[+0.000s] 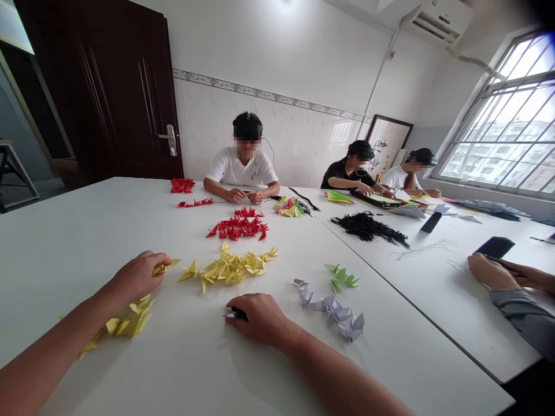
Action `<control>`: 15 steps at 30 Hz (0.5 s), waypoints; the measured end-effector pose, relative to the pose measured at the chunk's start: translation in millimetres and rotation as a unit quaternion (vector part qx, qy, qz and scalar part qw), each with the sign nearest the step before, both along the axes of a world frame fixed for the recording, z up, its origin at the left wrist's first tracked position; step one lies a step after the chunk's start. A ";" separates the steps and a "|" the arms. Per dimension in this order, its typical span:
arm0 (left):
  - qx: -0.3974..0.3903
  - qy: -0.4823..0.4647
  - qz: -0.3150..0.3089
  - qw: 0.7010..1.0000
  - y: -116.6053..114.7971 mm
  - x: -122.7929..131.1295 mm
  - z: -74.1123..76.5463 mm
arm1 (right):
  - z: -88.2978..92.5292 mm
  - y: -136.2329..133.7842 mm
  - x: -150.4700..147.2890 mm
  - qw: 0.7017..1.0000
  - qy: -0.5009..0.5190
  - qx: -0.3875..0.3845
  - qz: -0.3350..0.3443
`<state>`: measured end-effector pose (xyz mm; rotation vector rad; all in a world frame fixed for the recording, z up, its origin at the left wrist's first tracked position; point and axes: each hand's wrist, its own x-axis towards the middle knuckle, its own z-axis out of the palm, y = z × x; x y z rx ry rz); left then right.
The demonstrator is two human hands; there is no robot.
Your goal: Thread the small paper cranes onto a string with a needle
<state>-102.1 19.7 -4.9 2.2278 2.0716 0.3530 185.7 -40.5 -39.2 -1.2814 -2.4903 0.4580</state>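
Observation:
My left hand (141,274) is closed, its fingers pinching a yellow folded paper crane (166,267) above the table. Under that forearm lie several more yellow paper cranes (130,320). My right hand (260,315) rests low over the white table, curled around a small black object with pale pointed tips (235,312). Most of that object is hidden by the fingers, so its kind is unclear. Between and beyond the hands spreads a pile of yellow paper cranes (229,266). To the right of my right hand sit lilac paper cranes (340,315).
Red paper cranes (240,225) lie farther back, and green ones (342,277) to the right. A heap of black cords (368,225) is beyond the table seam. Across sits a person in white (240,164); others work at the right, where a co-worker's hands (494,271) show.

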 end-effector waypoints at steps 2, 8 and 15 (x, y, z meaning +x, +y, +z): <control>-0.001 -0.005 -0.011 1.000 -2.2 3.1 1.9 | 0.2 -0.3 0.2 1.000 0.001 0.000 -0.001; -0.021 -0.024 -0.015 0.999 -8.1 9.4 10.4 | 0.5 -1.4 0.5 1.000 0.007 0.004 -0.008; -0.035 -0.063 -0.009 0.997 -13.5 12.0 14.5 | -2.0 -0.6 -0.1 1.000 0.007 0.022 -0.014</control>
